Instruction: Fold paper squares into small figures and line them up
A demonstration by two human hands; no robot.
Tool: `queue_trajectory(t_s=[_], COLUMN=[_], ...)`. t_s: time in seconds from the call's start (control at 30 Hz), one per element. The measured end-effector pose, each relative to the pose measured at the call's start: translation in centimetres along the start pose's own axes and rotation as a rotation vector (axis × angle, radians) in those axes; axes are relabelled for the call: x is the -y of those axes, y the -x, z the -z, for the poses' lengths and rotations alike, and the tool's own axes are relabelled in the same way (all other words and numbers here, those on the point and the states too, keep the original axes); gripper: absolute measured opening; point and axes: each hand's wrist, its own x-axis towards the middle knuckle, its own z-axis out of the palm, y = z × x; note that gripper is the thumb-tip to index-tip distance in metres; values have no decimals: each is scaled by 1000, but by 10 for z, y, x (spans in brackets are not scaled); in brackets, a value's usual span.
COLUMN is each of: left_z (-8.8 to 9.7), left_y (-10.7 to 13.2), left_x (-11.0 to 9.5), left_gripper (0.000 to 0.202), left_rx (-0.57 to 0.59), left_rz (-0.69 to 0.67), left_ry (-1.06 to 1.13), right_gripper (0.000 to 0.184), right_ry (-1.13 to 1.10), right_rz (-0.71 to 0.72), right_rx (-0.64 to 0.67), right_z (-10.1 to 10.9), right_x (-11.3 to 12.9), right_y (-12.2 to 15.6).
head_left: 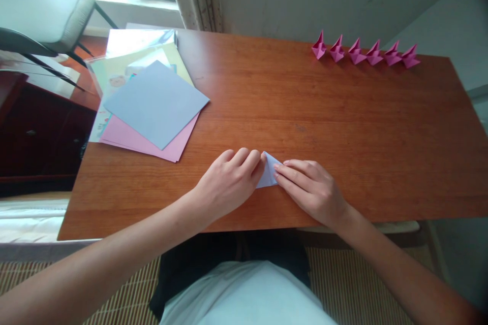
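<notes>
A small piece of folded light-blue paper (270,171) lies near the table's front edge, between my two hands. My left hand (236,175) is closed on its left side, fingers curled, with the thumb side against the paper. From the right, my right hand (310,188) grips the other edge, its fingertips pressed together over the paper. Both hands cover part of the sheet, so its full folded shape is hidden.
At the table's left lies a flat light-blue sheet (158,104) over pink sheets (179,144) and clear plastic packets (141,43). Several pink origami figures (357,53) stand in a row along the back right edge of the wooden table (244,86). A chair (46,5) stands beyond the left side.
</notes>
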Motion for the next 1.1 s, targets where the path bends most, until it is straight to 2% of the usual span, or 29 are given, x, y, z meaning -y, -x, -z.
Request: queue_trajectory(t_s=[0.1,0.23,0.57,1.1], left_z=[-3,-5,-8,-6], left_y=[6,15,21,24], left_x=[-1,-3,-15,-15], left_gripper=[28,29,38,44], left_rx=[-80,-124,-102,-52], left_rz=[-73,-115,12,22], left_ry=[48,87,146,189], right_gripper=[27,29,31,28], right_ry=[-4,-13,-24,12], right_rz=[-2,-7,-42,-88], right_rx=[-1,5,-20,-3], right_z=[0,0,-3,-4], right_x=[0,-1,5,10], right_y=[0,0,2,2])
